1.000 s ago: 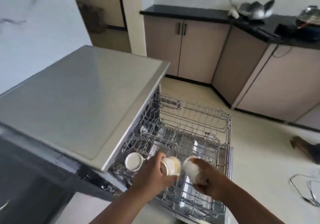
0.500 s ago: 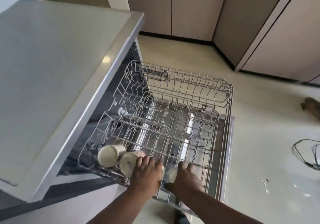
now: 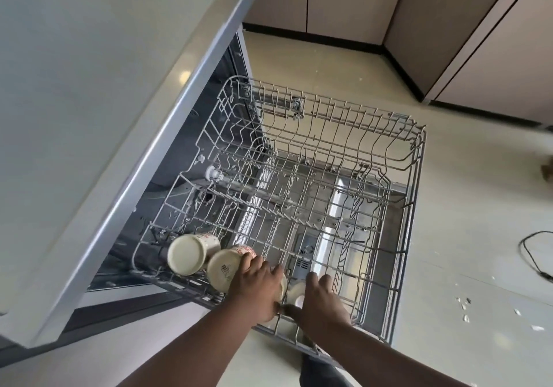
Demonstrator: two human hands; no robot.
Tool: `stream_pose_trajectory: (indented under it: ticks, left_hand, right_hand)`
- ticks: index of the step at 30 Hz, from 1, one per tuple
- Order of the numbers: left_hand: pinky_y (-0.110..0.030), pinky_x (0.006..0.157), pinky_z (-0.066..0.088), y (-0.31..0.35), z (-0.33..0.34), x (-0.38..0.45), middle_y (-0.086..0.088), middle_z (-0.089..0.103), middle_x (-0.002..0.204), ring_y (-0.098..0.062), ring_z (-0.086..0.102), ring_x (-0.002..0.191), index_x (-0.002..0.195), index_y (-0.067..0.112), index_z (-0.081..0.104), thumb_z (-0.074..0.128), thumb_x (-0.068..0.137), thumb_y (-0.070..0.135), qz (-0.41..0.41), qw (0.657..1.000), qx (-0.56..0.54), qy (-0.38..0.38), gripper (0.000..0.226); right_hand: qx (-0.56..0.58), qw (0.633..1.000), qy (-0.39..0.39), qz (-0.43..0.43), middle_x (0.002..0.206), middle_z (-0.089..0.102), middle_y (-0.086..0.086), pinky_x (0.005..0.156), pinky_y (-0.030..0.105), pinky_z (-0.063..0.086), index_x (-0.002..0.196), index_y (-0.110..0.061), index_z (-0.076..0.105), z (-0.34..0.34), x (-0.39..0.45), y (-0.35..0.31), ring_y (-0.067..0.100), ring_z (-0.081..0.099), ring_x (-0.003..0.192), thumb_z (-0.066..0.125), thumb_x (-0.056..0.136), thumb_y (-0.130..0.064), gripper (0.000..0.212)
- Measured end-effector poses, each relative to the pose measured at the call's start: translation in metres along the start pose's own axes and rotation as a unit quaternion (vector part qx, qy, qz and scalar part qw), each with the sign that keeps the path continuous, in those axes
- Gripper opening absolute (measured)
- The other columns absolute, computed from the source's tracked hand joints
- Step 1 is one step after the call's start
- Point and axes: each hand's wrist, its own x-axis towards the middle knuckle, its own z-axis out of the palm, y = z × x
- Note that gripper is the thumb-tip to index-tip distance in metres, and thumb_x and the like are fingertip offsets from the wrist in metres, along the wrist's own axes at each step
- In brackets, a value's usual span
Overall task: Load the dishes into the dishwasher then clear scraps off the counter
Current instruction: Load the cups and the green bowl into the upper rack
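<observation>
At the near edge of the pulled-out grey wire dishwasher rack [image 3: 374, 159], both hands, left hand [image 3: 257, 285] and right hand [image 3: 323, 300], each press a cream ceramic cup [image 3: 294, 292] down, fingers spread over them; two more cream cups [image 3: 191, 253] lie left. Poorly seated, they could tip between tines.

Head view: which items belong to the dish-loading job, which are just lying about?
Job:
upper rack
two loaded mugs
cup under left hand
cup under right hand

Lying about:
black cable
white scraps on floor
cabinets
</observation>
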Motion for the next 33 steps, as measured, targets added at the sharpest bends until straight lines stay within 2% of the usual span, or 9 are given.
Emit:
stream_pose_trajectory:
  ticks: [4,9,12,14,17,19,25,29,33]
  left_hand:
    - [-0.050,0.113,-0.007,-0.003,-0.003,-0.003,-0.011,0.039,0.143,-0.028,0.021,0.139,0.143,0.017,0.025,0.054,0.083,0.050,0.027,0.999,0.010,-0.023,0.075]
    - [-0.051,0.115,0.000,-0.009,-0.018,-0.009,-0.006,0.035,0.149,-0.027,0.024,0.139,0.147,0.020,0.021,0.049,0.086,0.053,0.034,0.999,-0.026,-0.019,0.076]
    - [-0.044,0.114,0.013,-0.018,-0.031,-0.018,0.001,0.038,0.148,-0.023,0.032,0.136,0.145,0.023,0.027,0.046,0.090,0.049,0.033,0.995,-0.082,0.054,0.063]
    - [-0.038,0.111,0.021,-0.027,-0.044,-0.028,0.004,0.040,0.146,-0.020,0.036,0.133,0.143,0.024,0.031,0.043,0.093,0.046,0.027,0.987,-0.107,0.115,0.056]
    - [-0.035,0.111,0.025,-0.038,-0.068,-0.045,0.003,0.045,0.143,-0.019,0.039,0.132,0.141,0.022,0.039,0.042,0.094,0.043,0.028,0.967,-0.135,0.215,0.052]
    - [-0.036,0.108,0.030,-0.043,-0.085,-0.062,-0.001,0.055,0.134,-0.021,0.048,0.125,0.132,0.018,0.052,0.046,0.091,0.040,0.035,0.941,-0.152,0.302,0.047]
    - [-0.040,0.104,0.038,-0.082,-0.125,-0.148,-0.003,0.059,0.131,-0.021,0.052,0.124,0.124,0.014,0.063,0.054,0.090,0.033,-0.051,0.813,-0.202,0.544,0.040]
    - [-0.039,0.104,0.037,-0.131,-0.107,-0.229,-0.005,0.058,0.133,-0.024,0.053,0.123,0.123,0.014,0.062,0.051,0.089,0.036,-0.157,0.779,-0.208,0.570,0.043]
    - [-0.040,0.110,0.028,-0.180,-0.049,-0.317,-0.004,0.048,0.143,-0.023,0.042,0.134,0.133,0.017,0.054,0.042,0.093,0.049,-0.290,0.755,-0.223,0.543,0.052]
  right_hand:
    - [0.001,1.000,-0.009,0.006,0.130,0.039,0.009,0.082,0.039,0.050,0.133,-0.020,0.030,-0.004,0.003,0.005,0.035,0.058,0.111,0.063,0.079,-0.062,0.076]
    - [0.062,0.998,-0.024,0.011,0.135,0.045,0.008,0.072,0.028,0.050,0.141,-0.020,0.032,-0.033,0.010,0.011,0.022,0.061,0.098,0.066,0.075,-0.065,0.087]
    - [0.131,0.991,0.031,0.023,0.106,0.067,0.004,0.062,0.025,0.045,0.125,-0.021,0.049,-0.070,0.018,0.013,0.012,0.057,0.067,0.061,0.084,-0.058,0.056]
    - [0.133,0.989,0.062,0.023,0.090,0.069,0.002,0.056,0.023,0.042,0.117,-0.021,0.053,-0.095,0.018,0.009,0.012,0.054,0.057,0.057,0.089,-0.053,0.043]
    - [0.074,0.992,0.095,-0.024,0.110,0.068,0.003,0.055,0.017,0.035,0.122,-0.021,0.053,-0.128,0.005,-0.013,0.012,0.057,0.072,0.054,0.093,-0.049,0.040]
    - [0.043,0.987,0.121,-0.092,0.122,0.063,0.003,0.063,0.019,0.043,0.127,-0.020,0.050,-0.144,-0.013,-0.043,0.012,0.057,0.086,0.053,0.094,-0.045,0.041]
    - [-0.090,0.920,0.224,-0.308,0.128,0.057,0.000,0.092,0.036,0.047,0.128,-0.027,0.046,-0.154,-0.088,-0.168,0.021,0.056,0.112,0.052,0.091,-0.045,0.041]
    - [-0.138,0.866,0.218,-0.429,0.131,0.056,-0.003,0.101,0.034,0.039,0.134,-0.028,0.045,-0.110,-0.132,-0.252,0.020,0.050,0.122,0.057,0.088,-0.040,0.049]
    - [-0.179,0.818,0.175,-0.518,0.132,0.054,-0.003,0.102,0.033,0.036,0.136,-0.027,0.043,-0.046,-0.179,-0.338,0.019,0.047,0.125,0.048,0.084,-0.050,0.058]
